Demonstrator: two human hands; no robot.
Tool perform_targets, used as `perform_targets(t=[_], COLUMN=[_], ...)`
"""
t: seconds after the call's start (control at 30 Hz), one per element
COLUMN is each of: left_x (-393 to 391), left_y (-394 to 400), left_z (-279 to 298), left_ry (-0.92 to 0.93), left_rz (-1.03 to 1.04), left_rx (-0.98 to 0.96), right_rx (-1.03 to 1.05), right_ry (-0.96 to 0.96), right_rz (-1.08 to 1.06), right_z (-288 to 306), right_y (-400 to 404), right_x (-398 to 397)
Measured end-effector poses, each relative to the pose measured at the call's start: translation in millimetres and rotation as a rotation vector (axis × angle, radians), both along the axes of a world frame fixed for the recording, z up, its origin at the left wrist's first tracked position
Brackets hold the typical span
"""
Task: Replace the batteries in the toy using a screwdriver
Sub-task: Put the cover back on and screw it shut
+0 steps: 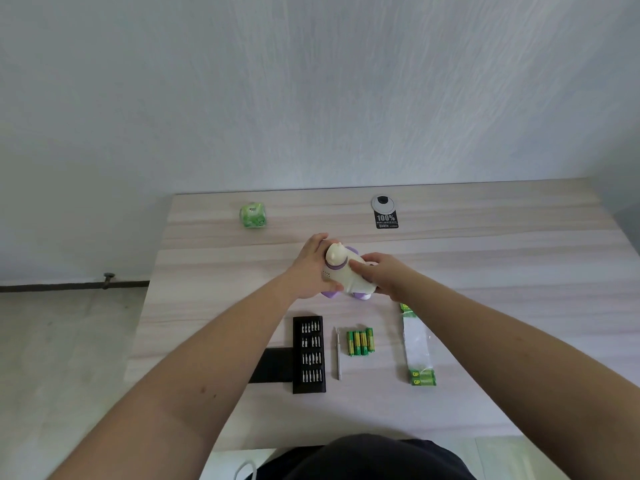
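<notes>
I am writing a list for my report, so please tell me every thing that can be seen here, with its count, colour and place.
toy: one, cream with purple parts, table centre, held by both hands
bit case: one, black, open, near the front, left of the screwdriver
screwdriver: one, silver, lying between bit case and loose batteries
loose batteries: four, green and yellow, side by side
battery pack: one, clear wrap with green batteries at its near end, right side
green packet: one, far left
round cable cover: one, grey, far right
table: one, pale wood
left hand: grips toy
right hand: grips toy

Head-worn, forward-down over table (485, 271).
</notes>
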State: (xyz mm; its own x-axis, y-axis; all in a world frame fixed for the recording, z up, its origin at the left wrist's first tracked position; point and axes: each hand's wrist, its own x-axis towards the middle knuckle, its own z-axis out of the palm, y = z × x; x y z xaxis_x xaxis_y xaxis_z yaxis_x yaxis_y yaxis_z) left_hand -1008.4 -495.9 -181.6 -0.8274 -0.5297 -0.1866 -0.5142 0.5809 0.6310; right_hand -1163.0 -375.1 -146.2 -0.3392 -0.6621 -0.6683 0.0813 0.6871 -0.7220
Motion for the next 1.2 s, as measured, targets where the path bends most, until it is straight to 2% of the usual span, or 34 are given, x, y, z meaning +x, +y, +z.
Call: perform_targets(t=[0.27, 0.33, 0.47, 0.67, 0.83, 0.9, 1.03, 1.2], left_x=[-2.4, -2.9, -2.4, -2.4, -1.2, 0.3, 2.8, 1.5], left_y=[-2.5, -2.0, -2.3, -1.5, -0.8, 0.4, 1.1, -0.7], left_z=[0.8, 2.6, 5.5, 6.5, 6.5, 6.2, 11.0, 18.6], left_ry=[-0.005, -0.001, -0.007, -0.016, -0.009, -0.002, 0.027, 0.012], left_rz=[-0.005, -0.015, -0.01, -0.018, -0.01, -0.02, -0.04, -0.05], left_rx=[0.014, 0.013, 0.014, 0.015, 0.019, 0.015, 0.018, 0.056], right_rx=[-0.037, -0.067, -0.197, -0.246, -0.268, -0.263, -0.265, -0.257], right_ry=[0.293, 0.258, 0.054, 0.097, -0.03, 0.008, 0.202, 0.14], right_rz=[0.064, 0.098, 0.076, 0.03, -0.063, -0.067, -0.014, 0.042], right_z=[-3.3, -3.6, -9.0, -15.9, -12.8, -12.2, -15.6, -15.6], right_y=[4.2, 10.1, 29.4, 37.6, 36.1, 36.4, 42.5, 46.0], right_x=[9.2, 8.5, 8.3, 12.6, 11.3, 15.6, 23.4, 16.0])
